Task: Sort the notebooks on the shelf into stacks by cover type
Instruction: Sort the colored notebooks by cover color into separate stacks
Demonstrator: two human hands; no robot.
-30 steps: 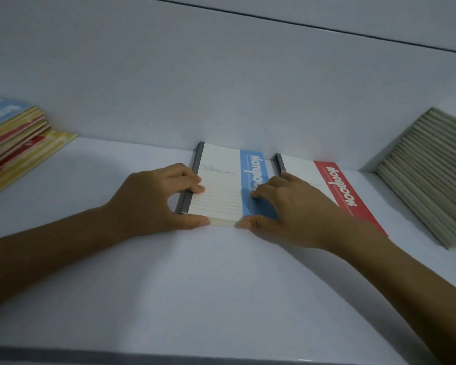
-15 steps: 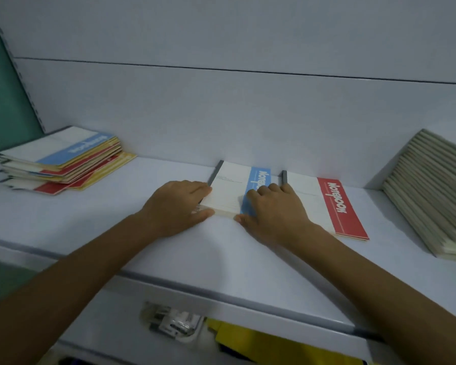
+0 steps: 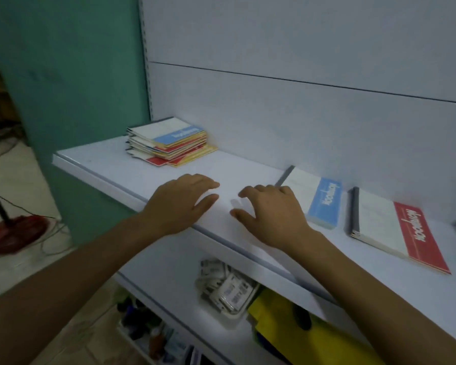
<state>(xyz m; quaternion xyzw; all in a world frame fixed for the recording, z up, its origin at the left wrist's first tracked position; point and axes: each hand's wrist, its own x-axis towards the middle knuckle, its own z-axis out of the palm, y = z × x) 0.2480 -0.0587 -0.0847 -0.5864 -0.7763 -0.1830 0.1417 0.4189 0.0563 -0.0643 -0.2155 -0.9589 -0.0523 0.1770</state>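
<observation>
A mixed stack of notebooks with blue, red and yellow covers lies at the far left of the white shelf. To the right sits a blue-striped notebook stack, and beside it a red-striped notebook stack. My left hand hovers over the bare shelf between the stacks, fingers apart, holding nothing. My right hand is just left of the blue-striped stack, fingers spread and empty.
A lower shelf holds a tray of small packets and yellow items. Bottles stand lower down. A green wall borders the shelf's left end, and a red-based floor stand sits on the floor.
Both hands have let go of the blue-striped stack and moved left over the bare shelf. The view has swung left and pulled back, bringing the mixed stack into view.
</observation>
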